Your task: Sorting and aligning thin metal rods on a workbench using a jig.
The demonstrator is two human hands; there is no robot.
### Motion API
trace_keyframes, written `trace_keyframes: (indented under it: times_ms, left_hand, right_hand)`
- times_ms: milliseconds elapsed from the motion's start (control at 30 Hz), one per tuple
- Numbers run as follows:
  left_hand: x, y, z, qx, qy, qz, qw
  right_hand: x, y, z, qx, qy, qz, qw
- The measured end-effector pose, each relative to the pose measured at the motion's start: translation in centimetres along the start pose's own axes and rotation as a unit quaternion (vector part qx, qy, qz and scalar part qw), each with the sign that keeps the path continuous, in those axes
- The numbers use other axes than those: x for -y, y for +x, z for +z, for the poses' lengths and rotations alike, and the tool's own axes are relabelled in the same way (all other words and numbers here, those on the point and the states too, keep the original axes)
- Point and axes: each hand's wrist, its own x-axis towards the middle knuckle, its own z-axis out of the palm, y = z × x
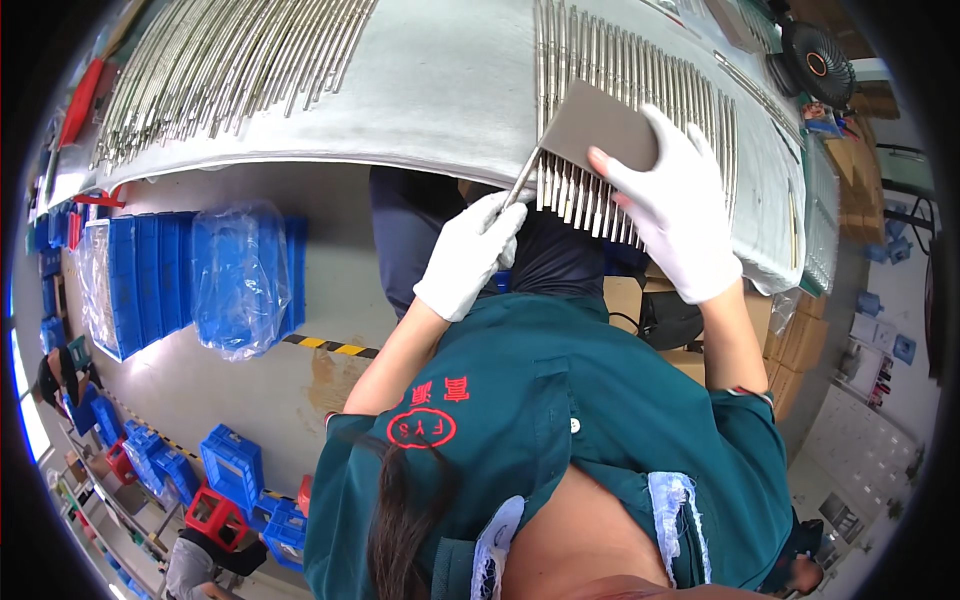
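My left hand [466, 258], in a white glove, pinches the near end of a thin metal rod [521, 180] at the table's front edge. A flat grey-brown rectangular block [603, 125] is gripped in my white-gloved right hand [684, 212], thumb on its near side and the other fingers along its right side. The block lies over a row of similar metal rods [665, 85], hiding part of them. Its left corner is close to the far end of the held rod; I cannot tell whether they touch. Several rods' near ends stick out past the table edge between my hands.
Another row of metal rods [240, 65] covers the left of the pale-topped table [440, 90]. A black fan [815, 65] stands at the far right. Stacked blue crates [150, 280], some under clear plastic, are on the floor at left. Other people [195, 570] are in the background.
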Motion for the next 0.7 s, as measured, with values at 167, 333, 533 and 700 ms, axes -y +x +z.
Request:
trace_keyframes:
  times_ms: [167,333,533,700]
  left_hand:
    - [0.5,-0.1,-0.3,0.024,-0.069,-0.042,0.996]
    - [1.1,0.3,-0.4,0.022,-0.096,-0.039,0.994]
    - [0.4,0.0,0.7,-0.039,-0.044,-0.016,0.998]
    - [0.3,-0.2,0.1,0.0,-0.062,-0.027,0.998]
  right_hand:
    - [-0.6,-1.4,-0.6,-0.001,0.011,0.039,0.999]
    - [0.2,0.2,0.3,-0.02,0.002,-0.007,1.0]
    - [1.0,2.9,2.7,-0.109,-0.017,-0.032,0.993]
    - [0.2,0.9,1.2,-0.038,-0.011,-0.02,0.999]
